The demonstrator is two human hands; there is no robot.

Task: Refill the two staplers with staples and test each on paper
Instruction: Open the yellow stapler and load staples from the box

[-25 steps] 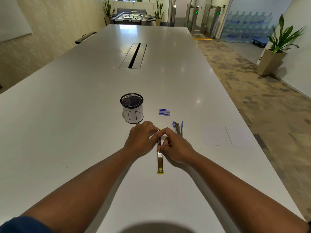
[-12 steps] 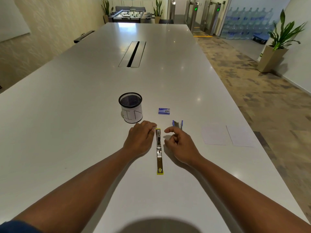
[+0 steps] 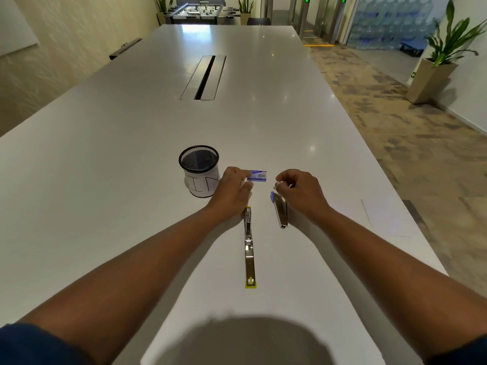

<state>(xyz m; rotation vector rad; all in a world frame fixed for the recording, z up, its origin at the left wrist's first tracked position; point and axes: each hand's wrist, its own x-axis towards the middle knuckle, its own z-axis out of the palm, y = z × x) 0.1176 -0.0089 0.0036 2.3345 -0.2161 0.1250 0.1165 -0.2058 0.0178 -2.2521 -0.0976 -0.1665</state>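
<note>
The left hand [image 3: 232, 192] pinched the staple box [image 3: 257, 175] just right of the cup [image 3: 200, 172]; the right hand [image 3: 300, 192] hovered curled, seemingly empty. Opened carelessly, staples might spill.

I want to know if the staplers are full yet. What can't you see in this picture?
Head view only:
- Yellow stapler: lies opened flat, too small to tell whether staples are inside.
- Blue stapler: its far end is hidden by the right hand.
- Staple box: print too small; the left hand covers its left edge.
- Paper sheets: blurred, nearly blending with the table.
</note>
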